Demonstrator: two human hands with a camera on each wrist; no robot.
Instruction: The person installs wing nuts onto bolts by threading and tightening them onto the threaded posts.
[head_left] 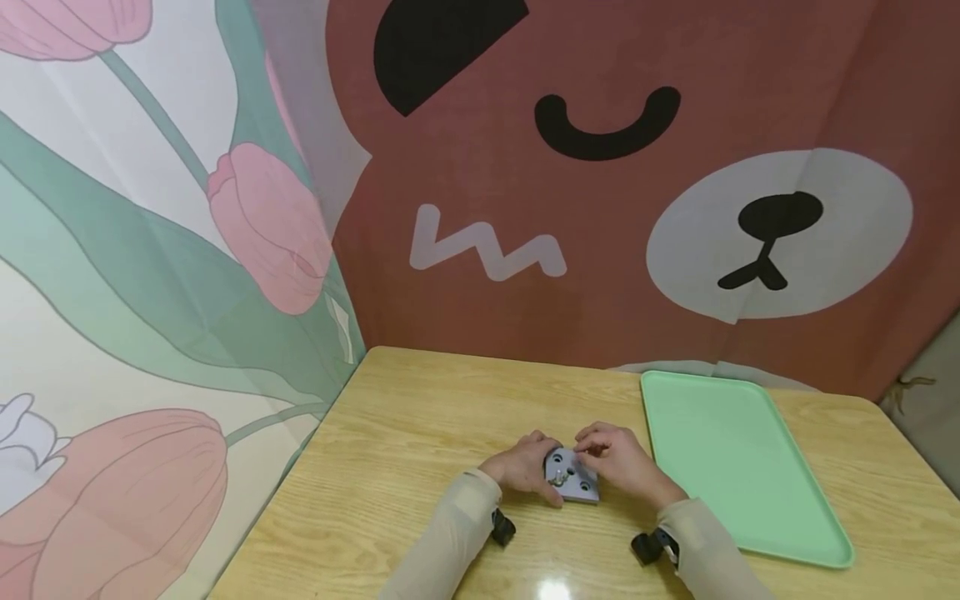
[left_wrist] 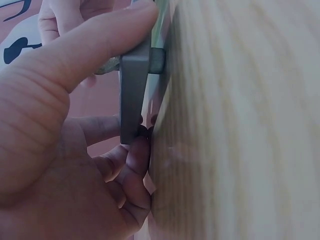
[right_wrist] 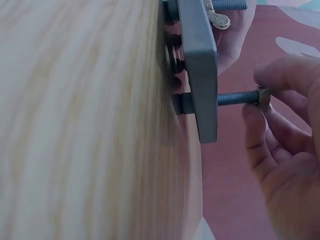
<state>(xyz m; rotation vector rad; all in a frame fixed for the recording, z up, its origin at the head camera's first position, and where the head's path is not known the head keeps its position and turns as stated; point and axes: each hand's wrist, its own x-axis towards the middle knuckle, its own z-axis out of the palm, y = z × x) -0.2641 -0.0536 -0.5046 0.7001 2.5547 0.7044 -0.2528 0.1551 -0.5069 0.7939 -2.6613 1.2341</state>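
Note:
A grey metal plate with several holes is held just above the table by my left hand. In the left wrist view the thumb lies along one edge of the plate, fingers curled beneath. Threaded bolts stick up through it, their heads on the table side. One carries a wing nut. At the tip of another bolt, my right hand pinches a small brass-coloured nut between thumb and fingertips. The fingers partly hide that nut.
A light green tray lies on the right of the wooden table. Printed cloths, one with a bear face and one with tulips, hang behind and to the left. Each wrist wears a small black camera.

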